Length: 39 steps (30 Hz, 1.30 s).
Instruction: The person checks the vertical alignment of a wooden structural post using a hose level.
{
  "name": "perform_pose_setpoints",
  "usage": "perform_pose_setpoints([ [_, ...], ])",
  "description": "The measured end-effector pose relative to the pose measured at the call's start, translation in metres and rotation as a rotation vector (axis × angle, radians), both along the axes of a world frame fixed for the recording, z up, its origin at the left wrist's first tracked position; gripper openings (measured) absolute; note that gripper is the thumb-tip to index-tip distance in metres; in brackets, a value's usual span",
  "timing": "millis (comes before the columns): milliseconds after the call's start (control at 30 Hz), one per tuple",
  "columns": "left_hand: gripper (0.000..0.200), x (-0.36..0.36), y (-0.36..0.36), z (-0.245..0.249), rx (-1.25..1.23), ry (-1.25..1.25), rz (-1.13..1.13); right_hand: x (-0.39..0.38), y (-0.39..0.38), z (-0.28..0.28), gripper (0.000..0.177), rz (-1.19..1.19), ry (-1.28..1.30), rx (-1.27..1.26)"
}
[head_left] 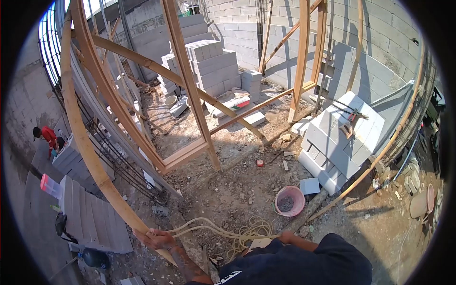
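The left hand's fingers [154, 239] curl over the lower part of a bamboo pole [101, 180], whose long axis runs from the upper left down toward the lower right, bowed in this view. The right hand [287, 236] is closed on a pale hose [204, 227], stretched sideways between the hands, its coil on the ground nearer the right one. Beyond stand a pink bucket [298, 197] and an upright wooden frame [187, 78].

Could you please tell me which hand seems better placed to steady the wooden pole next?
Probably the left hand: it is on the wooden pole, while the right hand is farther away, at the pale hose.
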<state>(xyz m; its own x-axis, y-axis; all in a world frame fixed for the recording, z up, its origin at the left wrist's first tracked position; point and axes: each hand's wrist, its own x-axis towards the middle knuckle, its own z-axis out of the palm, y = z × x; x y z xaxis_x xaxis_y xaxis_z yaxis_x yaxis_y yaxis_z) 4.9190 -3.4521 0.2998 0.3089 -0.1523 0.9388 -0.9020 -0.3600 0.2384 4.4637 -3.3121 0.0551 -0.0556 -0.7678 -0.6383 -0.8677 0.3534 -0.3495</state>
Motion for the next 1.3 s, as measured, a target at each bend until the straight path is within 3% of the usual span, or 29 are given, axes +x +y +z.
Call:
perform_pose_setpoints([
  [267,0.041,-0.001,0.0,-0.005,0.098,-0.021,0.052,0.015,-0.022,0.001,0.054,0.008,-0.063,0.002],
  [767,0.042,-0.005,0.002,0.0,0.068,-0.022,0.031,0.002,-0.031,-0.009,0.055,0.086,-0.045,0.028],
  [1133,0.042,-0.005,0.003,0.003,0.07,-0.041,0.005,0.012,-0.024,0.031,0.057,0.003,-0.141,-0.056],
  [1300,0.043,-0.004,0.003,0.002,0.082,-0.036,0.012,0.007,-0.019,0.003,0.059,0.052,-0.142,-0.059],
])
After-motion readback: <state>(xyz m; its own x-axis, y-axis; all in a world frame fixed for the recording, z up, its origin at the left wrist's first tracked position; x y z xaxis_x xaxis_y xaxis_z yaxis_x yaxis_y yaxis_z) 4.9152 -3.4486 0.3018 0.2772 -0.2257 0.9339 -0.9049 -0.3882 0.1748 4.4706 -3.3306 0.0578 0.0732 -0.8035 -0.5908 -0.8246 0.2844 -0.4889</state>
